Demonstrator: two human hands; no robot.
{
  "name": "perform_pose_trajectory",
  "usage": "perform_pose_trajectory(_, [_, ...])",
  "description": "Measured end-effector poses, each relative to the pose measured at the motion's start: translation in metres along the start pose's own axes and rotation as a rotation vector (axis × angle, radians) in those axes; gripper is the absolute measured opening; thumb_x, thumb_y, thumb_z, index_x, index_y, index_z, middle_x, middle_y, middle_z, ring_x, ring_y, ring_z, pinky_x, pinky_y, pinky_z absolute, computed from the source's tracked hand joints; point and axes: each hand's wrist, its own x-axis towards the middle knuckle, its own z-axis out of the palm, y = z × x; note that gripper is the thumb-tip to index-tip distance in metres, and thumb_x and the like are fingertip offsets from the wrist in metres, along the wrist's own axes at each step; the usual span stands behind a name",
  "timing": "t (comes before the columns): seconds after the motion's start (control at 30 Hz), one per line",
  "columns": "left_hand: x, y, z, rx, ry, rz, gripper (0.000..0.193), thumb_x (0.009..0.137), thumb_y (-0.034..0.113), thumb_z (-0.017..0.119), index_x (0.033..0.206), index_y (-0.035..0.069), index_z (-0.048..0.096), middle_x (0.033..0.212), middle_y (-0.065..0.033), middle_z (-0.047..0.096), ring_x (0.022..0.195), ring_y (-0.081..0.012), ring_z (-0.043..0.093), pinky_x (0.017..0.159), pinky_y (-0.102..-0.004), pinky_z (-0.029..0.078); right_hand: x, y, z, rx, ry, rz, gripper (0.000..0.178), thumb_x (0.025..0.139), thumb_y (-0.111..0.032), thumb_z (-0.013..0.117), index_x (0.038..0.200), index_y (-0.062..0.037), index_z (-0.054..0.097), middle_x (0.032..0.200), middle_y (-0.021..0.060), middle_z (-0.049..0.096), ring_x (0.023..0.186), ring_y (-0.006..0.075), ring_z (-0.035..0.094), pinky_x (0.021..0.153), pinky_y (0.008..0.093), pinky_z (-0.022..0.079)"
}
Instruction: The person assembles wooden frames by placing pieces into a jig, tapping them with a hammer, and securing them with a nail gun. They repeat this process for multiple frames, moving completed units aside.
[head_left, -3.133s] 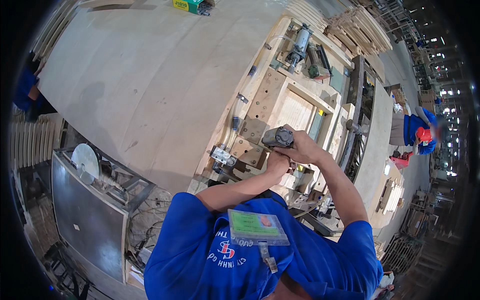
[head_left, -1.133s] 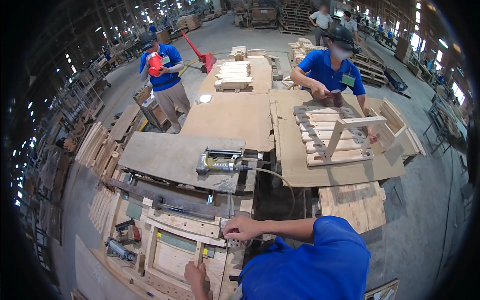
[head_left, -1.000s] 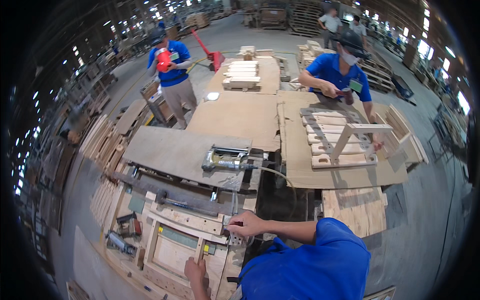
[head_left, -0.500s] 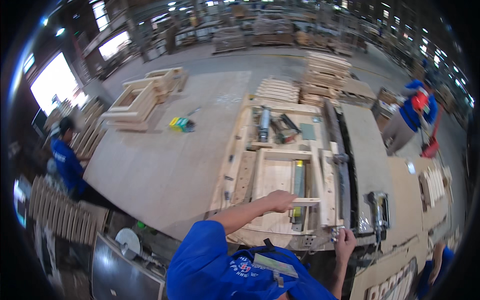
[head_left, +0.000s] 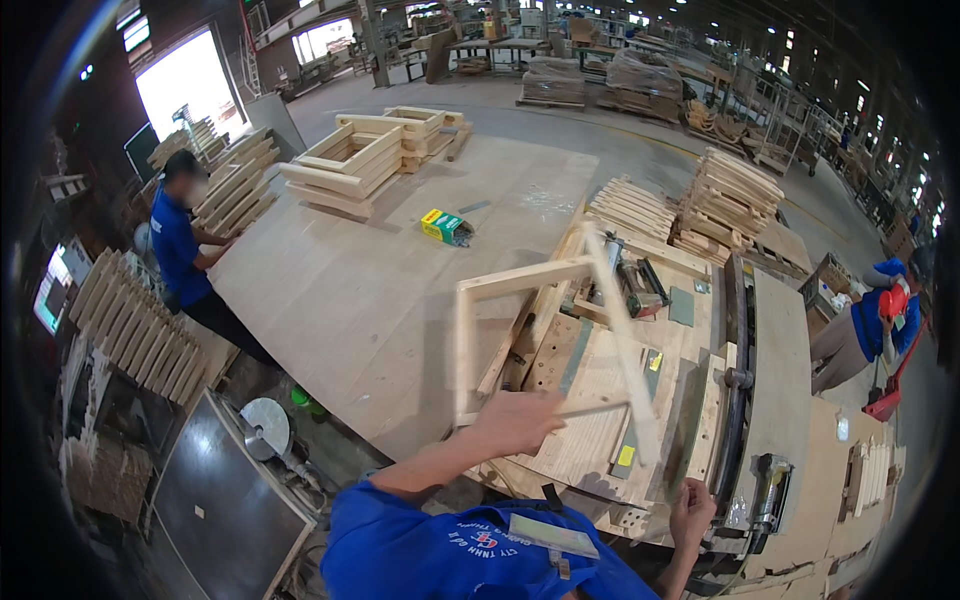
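Note:
My left hand (head_left: 518, 423) is closed around the near rail of a light wooden rectangular frame (head_left: 525, 278). The frame is tilted and raised above the workbench, its right side blurred by motion. Below it lies a wooden jig board (head_left: 585, 445) with a dark green strip bearing yellow patches (head_left: 625, 455). My right hand (head_left: 690, 512) is at the near right corner of the jig, fingers curled; whether they hold anything is hidden. A long metal clamp bar (head_left: 735, 405) runs just beyond it.
A nail gun (head_left: 650, 290) lies at the jig's far end. A green-yellow box (head_left: 445, 227) and stacked wooden frames (head_left: 375, 160) stand on the large table (head_left: 360, 290). Another pneumatic tool (head_left: 770, 495) lies right. Co-workers are at left (head_left: 175, 245) and right (head_left: 870, 325).
My left hand has lifted the wooden frame out of the jig and moved it left, tilting it. My right hand has come off the metal fitting at the jig's corner. The view has shifted.

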Motion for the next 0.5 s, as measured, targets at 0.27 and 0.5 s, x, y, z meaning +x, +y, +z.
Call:
perform_pose_trajectory(0.27, [-0.103,-0.138,-0.014,0.279,0.201,-0.464,0.043,0.103,0.043,0.061,0.122,0.005,0.056,0.09,-0.0193,0.074,0.088,-0.0407,0.074,0.074,-0.0547,0.057,-0.013,-0.011,0.038,-0.027,-0.257,-0.018,0.014,0.099,-0.008,0.069,0.104,0.0051,0.071,0.078,0.0098,0.07,0.072,0.0133,0.066,0.065,0.0296,0.052])
perform_pose_trajectory(0.5, [-0.106,-0.247,-0.036,0.285,0.295,-0.819,0.046,0.102,0.04,0.065,0.129,0.004,0.061,0.112,-0.0203,0.072,0.106,-0.0394,0.071,0.087,-0.0527,0.056,-0.011,-0.024,0.058,-0.087,-0.342,-0.028,0.016,0.102,-0.009,0.068,0.11,0.0045,0.07,0.076,0.005,0.067,0.068,0.0087,0.059,0.06,0.0272,0.047])
